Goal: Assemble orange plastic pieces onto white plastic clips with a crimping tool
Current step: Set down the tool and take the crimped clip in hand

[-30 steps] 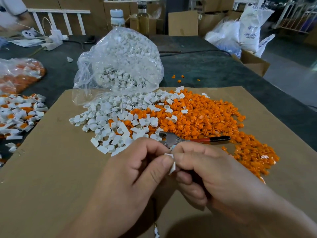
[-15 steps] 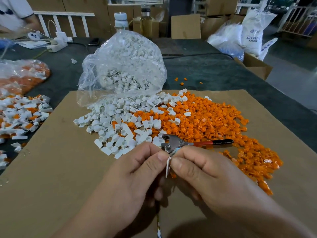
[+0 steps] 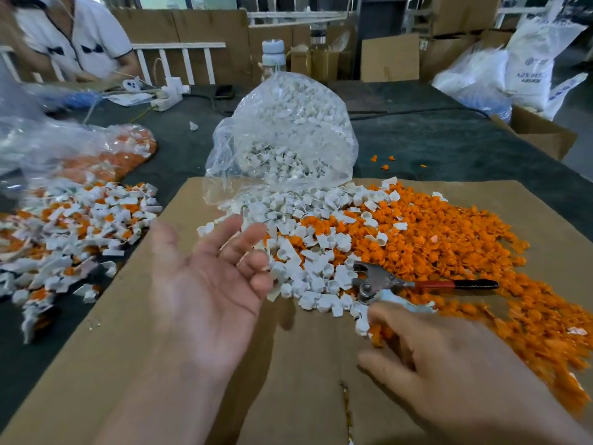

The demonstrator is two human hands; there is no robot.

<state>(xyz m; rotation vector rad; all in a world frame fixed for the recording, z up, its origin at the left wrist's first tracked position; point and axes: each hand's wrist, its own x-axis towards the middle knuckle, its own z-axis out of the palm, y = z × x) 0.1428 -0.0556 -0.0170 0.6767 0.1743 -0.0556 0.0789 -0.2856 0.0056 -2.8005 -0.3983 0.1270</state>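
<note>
My left hand point(image 3: 208, 290) hovers palm up over the cardboard sheet point(image 3: 128, 332), fingers spread and holding nothing, its fingertips at the near edge of the loose white clips point(image 3: 308, 252). My right hand point(image 3: 449, 374) stretches toward the near edge of the piles, index finger and thumb apart, with nothing visible between them; it is motion-blurred. The crimping tool point(image 3: 385, 281), metal jaws and a red-and-black handle, lies on the piles just beyond my right index fingertip. Orange pieces point(image 3: 449, 245) spread out to the right of the white clips.
A clear bag of white clips point(image 3: 288, 133) lies open behind the piles. A heap of mixed white-and-orange parts point(image 3: 73, 226) and a bag of orange parts point(image 3: 106, 155) sit at the left. Another person point(image 3: 73, 36) sits at the far left. Two bottles point(image 3: 272, 56) stand at the back.
My hands were together, pinching a white clip. They have come apart: the left has opened palm up and swung left, the right has dropped toward the piles. No clip shows in either.
</note>
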